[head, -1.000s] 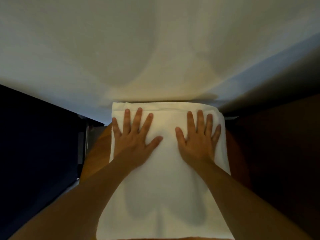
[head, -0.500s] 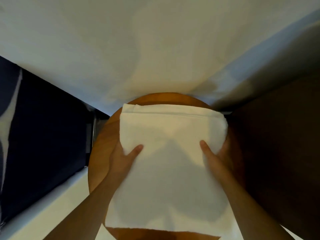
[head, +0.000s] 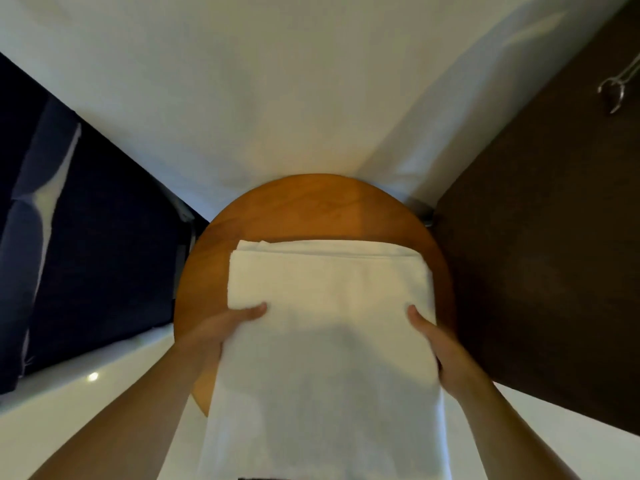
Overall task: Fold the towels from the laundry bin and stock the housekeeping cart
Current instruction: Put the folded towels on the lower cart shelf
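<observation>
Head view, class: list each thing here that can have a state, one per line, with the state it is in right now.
Towel: folded, lying on the table, near end hanging over the edge.
Left hand: grip on the towel's left edge, thumb on top.
Right hand: grip on the towel's right edge, thumb on top.
Table: far part bare, rest under the towel.

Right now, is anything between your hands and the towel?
No. The left hand and right hand already grip the folded white towel by its side edges above the round wooden table.
</observation>
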